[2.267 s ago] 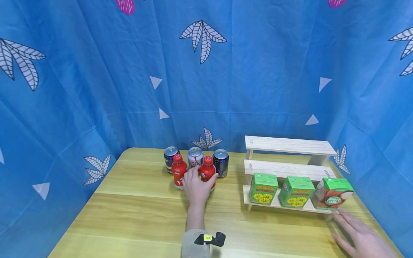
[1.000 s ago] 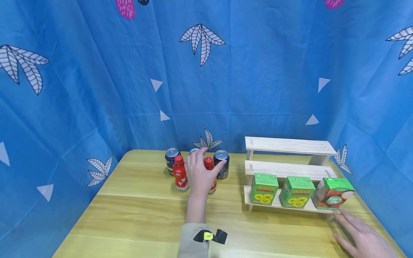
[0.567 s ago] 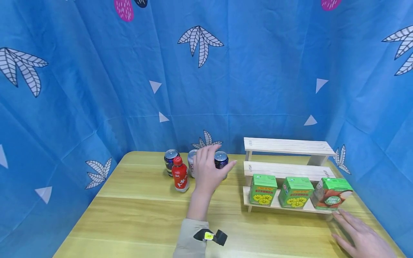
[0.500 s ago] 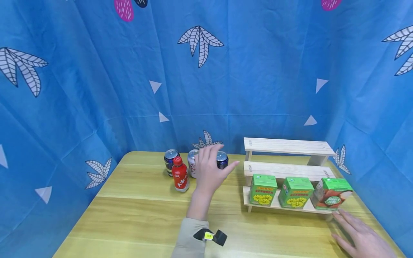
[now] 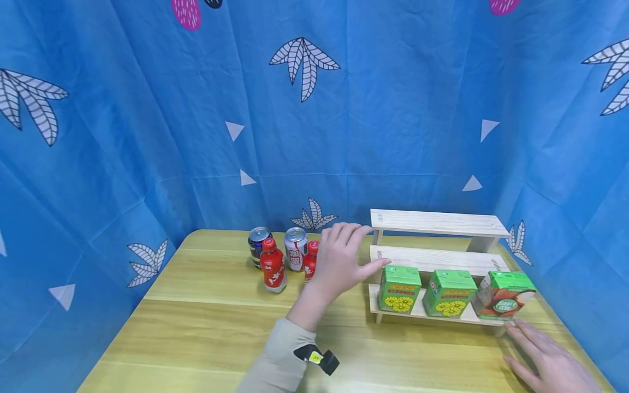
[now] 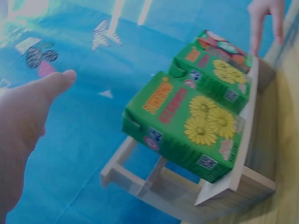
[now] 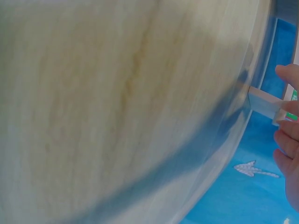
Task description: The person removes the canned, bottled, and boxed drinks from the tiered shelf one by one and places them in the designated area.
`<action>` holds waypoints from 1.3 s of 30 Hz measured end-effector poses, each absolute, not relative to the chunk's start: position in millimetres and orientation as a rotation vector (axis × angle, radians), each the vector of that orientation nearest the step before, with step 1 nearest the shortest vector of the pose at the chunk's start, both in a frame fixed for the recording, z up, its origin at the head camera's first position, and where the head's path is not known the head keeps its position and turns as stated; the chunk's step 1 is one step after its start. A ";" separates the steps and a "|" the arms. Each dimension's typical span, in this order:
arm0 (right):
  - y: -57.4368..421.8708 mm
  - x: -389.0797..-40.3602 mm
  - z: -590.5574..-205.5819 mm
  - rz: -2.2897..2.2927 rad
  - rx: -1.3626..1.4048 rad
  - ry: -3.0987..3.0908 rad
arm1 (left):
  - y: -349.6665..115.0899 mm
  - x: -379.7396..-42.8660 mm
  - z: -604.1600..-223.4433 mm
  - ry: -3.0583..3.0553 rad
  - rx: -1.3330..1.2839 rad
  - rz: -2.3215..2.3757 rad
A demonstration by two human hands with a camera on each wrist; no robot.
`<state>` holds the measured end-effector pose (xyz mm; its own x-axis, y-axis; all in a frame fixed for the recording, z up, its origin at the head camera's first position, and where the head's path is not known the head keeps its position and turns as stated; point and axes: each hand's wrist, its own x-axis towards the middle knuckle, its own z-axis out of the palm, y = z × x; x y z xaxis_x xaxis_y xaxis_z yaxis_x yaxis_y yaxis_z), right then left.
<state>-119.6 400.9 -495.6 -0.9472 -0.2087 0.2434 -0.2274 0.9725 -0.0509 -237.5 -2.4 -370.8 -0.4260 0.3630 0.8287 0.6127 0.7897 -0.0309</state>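
Note:
In the head view my left hand (image 5: 339, 265) reaches above the table, left of the wooden rack, with fingers and thumb spread and nothing held. Its thumb tip lies near the left green drink carton (image 5: 400, 289), one of three drink cartons on the lowest step. Left of the hand stand two red bottles, one in full view (image 5: 273, 266) and one partly covered (image 5: 310, 262). My right hand (image 5: 552, 357) has its fingers extended, fingertips at the front right corner of the wooden rack (image 5: 437, 256). In the right wrist view they touch the rack's end.
Behind the bottles stand a dark blue can (image 5: 257, 248) and a white-and-red can (image 5: 296, 251). The rack's upper plank (image 5: 442, 222) rises at the back. A blue patterned curtain (image 5: 309, 147) surrounds the wooden table (image 5: 196, 327).
My left hand has lifted off the right red bottle and moved right toward the rack, spreading its fingers. It now covers where the right dark can stood. The right hand stays at the rack.

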 end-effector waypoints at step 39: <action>402.2 -115.4 -500.8 0.130 0.355 -2.784 | 33.9 -250.8 -411.1 -2.411 -1.055 0.118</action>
<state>-115.4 402.2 -500.8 -0.9144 -0.2284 0.3343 -0.2584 0.9648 -0.0478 -250.8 33.9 -411.1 -0.5733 0.7088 0.4111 0.6651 0.6956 -0.2717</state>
